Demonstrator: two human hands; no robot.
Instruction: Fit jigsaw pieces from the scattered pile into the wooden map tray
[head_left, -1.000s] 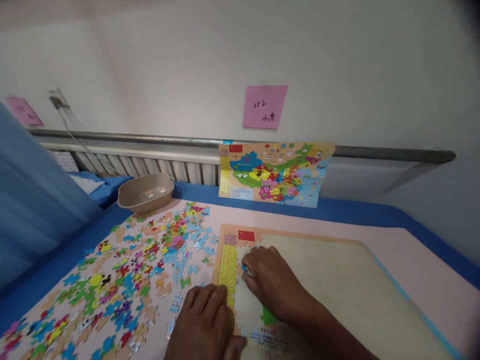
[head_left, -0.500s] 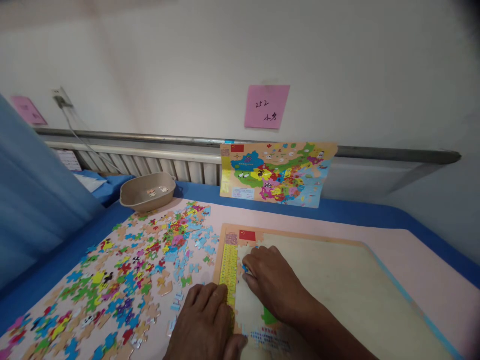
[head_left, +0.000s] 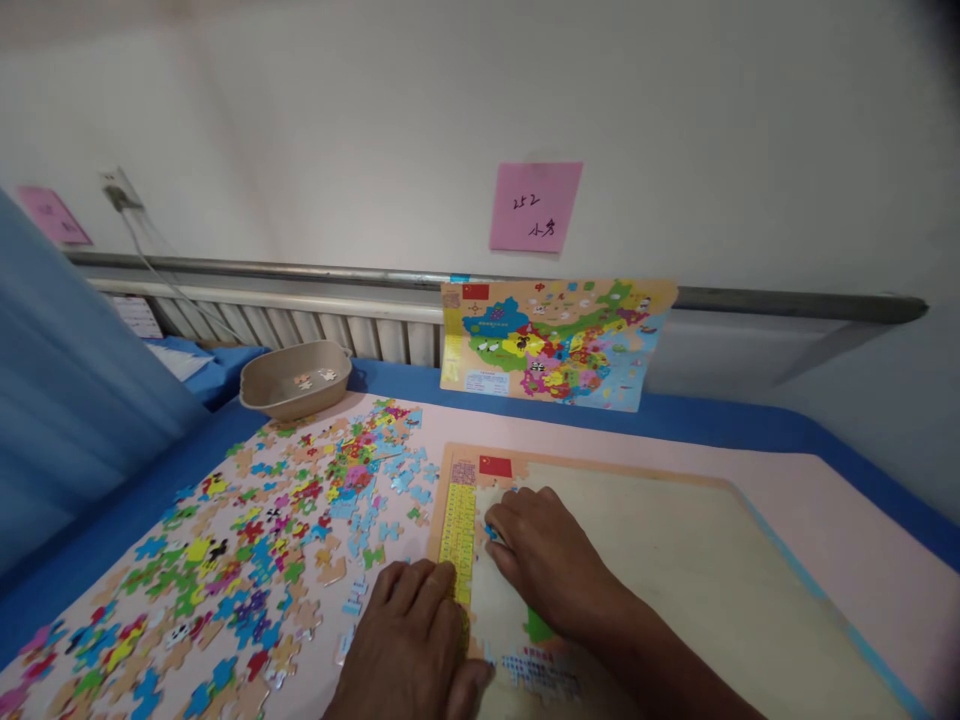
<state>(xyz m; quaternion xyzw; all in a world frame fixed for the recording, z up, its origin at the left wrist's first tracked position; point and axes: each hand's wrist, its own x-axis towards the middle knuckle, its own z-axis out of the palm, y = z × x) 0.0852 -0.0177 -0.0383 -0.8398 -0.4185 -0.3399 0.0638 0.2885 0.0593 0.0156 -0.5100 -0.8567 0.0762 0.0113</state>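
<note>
Over the left part of one puzzle board [head_left: 637,530], has two bare hands: pinches one small blue piece [head_left: 491,532] between thumb and forefinger of the right hand [head_left: 546,548], grip closed on it; rests the left hand [head_left: 415,628] palm down across the board's left border and yellow strip [head_left: 458,525], hiding that grip's underside, so cannot tell its state. Left of the board, on one pink sheet [head_left: 829,500] over the blue surface [head_left: 720,425], loose pieces [head_left: 259,605] too many to count. Near the wall, one tan basin [head_left: 296,404] with at least two pieces in it, one peach and one paler. Behind the board, one printed map sheet [head_left: 555,350], upright at the metal rail [head_left: 787,302]. On the wall, two pink notes [head_left: 536,207]. On the board, one red flag [head_left: 496,467] in the far left corner, with lettering right way up for the viewer; far edge running left to right, apparently along the long axis. Blue piece just inside the yellow strip, too covered by fingers to tell its pointing or long axis.
</note>
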